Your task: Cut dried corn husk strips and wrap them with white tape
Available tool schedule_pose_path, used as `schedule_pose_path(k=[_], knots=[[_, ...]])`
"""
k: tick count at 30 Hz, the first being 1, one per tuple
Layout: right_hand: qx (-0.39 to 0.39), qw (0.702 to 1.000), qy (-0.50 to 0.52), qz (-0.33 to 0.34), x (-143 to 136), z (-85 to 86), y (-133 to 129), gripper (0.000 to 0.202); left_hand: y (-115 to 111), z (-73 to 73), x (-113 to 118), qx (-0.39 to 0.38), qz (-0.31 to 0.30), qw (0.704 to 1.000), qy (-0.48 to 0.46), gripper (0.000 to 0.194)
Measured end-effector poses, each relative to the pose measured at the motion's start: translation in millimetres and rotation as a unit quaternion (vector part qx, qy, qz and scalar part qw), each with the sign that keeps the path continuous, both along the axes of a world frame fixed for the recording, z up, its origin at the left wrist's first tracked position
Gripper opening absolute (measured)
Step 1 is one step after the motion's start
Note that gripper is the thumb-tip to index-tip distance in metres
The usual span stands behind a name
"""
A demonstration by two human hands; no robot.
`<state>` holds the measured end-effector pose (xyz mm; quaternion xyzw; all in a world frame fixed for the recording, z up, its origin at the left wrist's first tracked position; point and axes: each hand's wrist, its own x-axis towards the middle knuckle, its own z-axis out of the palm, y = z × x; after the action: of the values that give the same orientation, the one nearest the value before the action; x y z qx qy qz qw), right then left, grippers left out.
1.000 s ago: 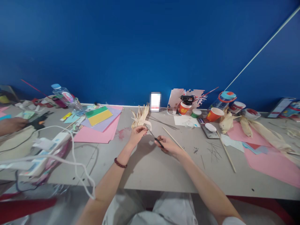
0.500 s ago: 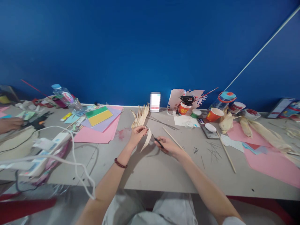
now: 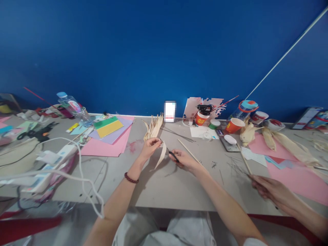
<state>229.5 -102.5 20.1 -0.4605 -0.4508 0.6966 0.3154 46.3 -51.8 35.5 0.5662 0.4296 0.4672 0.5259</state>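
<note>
My left hand [image 3: 151, 147] pinches the top of a pale strip of dried husk [image 3: 161, 155], which hangs down and curves. Black-handled scissors [image 3: 173, 156] are in my right hand [image 3: 181, 158], to the right of the strip, with their blades pointing toward my left hand. Whether the blades touch the strip is too small to tell. Just behind my left hand a bundle of dried husks [image 3: 153, 127] lies on the grey table [image 3: 164, 191].
Another person's hand [image 3: 271, 191] reaches in from the right near thin wires. A wooden stick [image 3: 189, 151] lies beside my right hand. Pink paper [image 3: 99, 147] and a power strip [image 3: 56, 164] with a looping white cable are at left; a red cup [image 3: 234, 125] stands at right.
Another person's hand has come in at the right, and the hand at the far left has gone. The strip's lower end has swung slightly. My hands have barely moved.
</note>
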Motion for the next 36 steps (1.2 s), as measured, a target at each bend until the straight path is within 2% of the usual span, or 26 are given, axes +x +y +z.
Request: schedule_pose_path(k=[9,24,32,36], knots=[[0.006,1.000,0.014,-0.004,-2,2.4,-2,0.043,-1,-1.8,1,0.010,-0.006,1.000,0.029,0.020],[0.015,1.000,0.003,0.008,0,-3.6,0,0.041,-3,1.8,3,0.000,0.010,1.000,0.007,0.017],[0.006,1.000,0.011,0.008,0,-2.0,0,0.042,-4,2.2,4,-0.020,0.016,1.000,-0.004,0.020],[0.008,1.000,0.007,0.003,1,-7.1,2,0.042,-5,1.8,5,-0.029,0.021,0.999,-0.005,0.023]])
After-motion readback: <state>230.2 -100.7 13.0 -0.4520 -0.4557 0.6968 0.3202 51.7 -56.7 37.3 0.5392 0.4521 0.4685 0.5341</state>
